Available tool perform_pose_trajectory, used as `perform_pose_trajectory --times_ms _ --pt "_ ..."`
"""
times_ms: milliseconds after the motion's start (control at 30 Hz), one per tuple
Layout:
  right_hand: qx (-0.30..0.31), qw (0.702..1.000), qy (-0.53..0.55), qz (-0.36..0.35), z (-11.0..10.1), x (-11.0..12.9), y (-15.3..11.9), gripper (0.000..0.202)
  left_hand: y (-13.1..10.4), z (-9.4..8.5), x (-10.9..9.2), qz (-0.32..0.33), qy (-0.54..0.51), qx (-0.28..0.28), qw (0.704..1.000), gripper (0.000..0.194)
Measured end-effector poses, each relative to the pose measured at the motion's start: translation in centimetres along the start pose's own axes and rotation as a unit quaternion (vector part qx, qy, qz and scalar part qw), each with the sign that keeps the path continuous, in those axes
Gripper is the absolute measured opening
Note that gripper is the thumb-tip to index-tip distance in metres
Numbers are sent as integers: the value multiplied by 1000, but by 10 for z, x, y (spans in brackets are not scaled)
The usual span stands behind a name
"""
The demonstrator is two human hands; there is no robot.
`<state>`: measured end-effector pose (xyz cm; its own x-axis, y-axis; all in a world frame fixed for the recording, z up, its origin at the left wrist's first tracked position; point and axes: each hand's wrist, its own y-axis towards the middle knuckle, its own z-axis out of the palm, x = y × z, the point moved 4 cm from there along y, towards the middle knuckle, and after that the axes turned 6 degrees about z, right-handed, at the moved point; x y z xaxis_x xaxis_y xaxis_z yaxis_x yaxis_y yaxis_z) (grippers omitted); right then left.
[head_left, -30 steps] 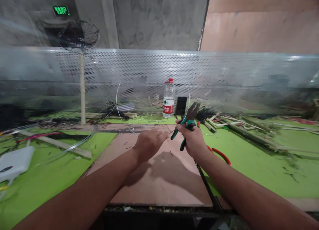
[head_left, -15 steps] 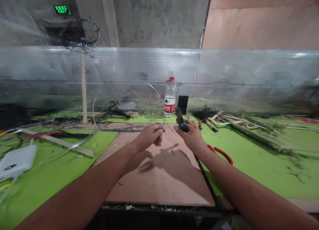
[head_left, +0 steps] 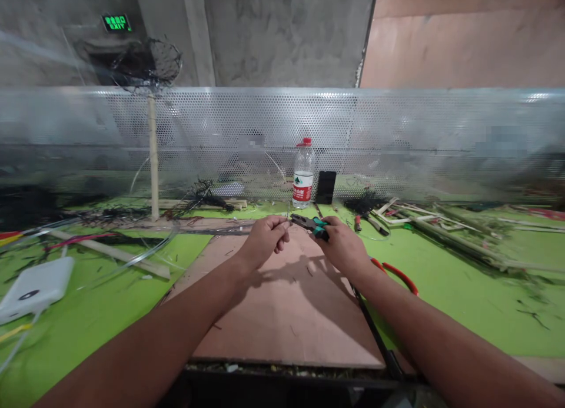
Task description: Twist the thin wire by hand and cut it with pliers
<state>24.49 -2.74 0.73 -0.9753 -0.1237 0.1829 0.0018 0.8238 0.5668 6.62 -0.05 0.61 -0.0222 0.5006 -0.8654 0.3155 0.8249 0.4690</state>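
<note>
My right hand (head_left: pixel 342 243) is closed around the teal-and-black handles of a pair of pliers (head_left: pixel 304 222), whose jaws point left. Pinched in the fingers of my left hand (head_left: pixel 267 237) is a thin wire (head_left: pixel 288 209) that sticks up past the fingertips. The jaws lie right beside this wire; whether they touch it I cannot tell. Both hands are above a brown board (head_left: pixel 282 314) on the green table. Under my right forearm, red handles (head_left: pixel 399 277) of another tool show, its head hidden.
A water bottle (head_left: pixel 303 175) and a black phone (head_left: pixel 325 187) stand beyond the hands, before a perforated metal screen (head_left: pixel 247 119). Bamboo strips (head_left: pixel 454 243) lie at right. A white device (head_left: pixel 37 287) and a wooden stick (head_left: pixel 110 253) lie at left. Dark wire scraps (head_left: pixel 205 193) are behind.
The pliers have swung from pointing up and away to pointing left, their jaws now at the wire by my left fingers. My left hand keeps its pinch. The view has shifted slightly.
</note>
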Motion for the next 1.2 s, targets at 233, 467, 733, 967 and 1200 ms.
perform_pose_trajectory --times_ms 233,467,733,967,1200 --pt "-24 997 -51 -43 -2 5 -2 35 -4 7 -3 -17 12 -19 1000 24" --pt "-60 993 -72 -72 -10 14 -6 36 -5 9 -1 -58 46 -68 995 18" --pt "-28 996 -64 -62 -6 15 -8 38 -4 3 1 -25 149 -87 985 29" --pt "-11 995 -76 -64 -6 23 -16 48 -1 -2 1 12 215 -102 971 32" --pt "-3 996 -63 -67 -6 25 -14 49 -1 -1 -3 31 269 -99 958 31"
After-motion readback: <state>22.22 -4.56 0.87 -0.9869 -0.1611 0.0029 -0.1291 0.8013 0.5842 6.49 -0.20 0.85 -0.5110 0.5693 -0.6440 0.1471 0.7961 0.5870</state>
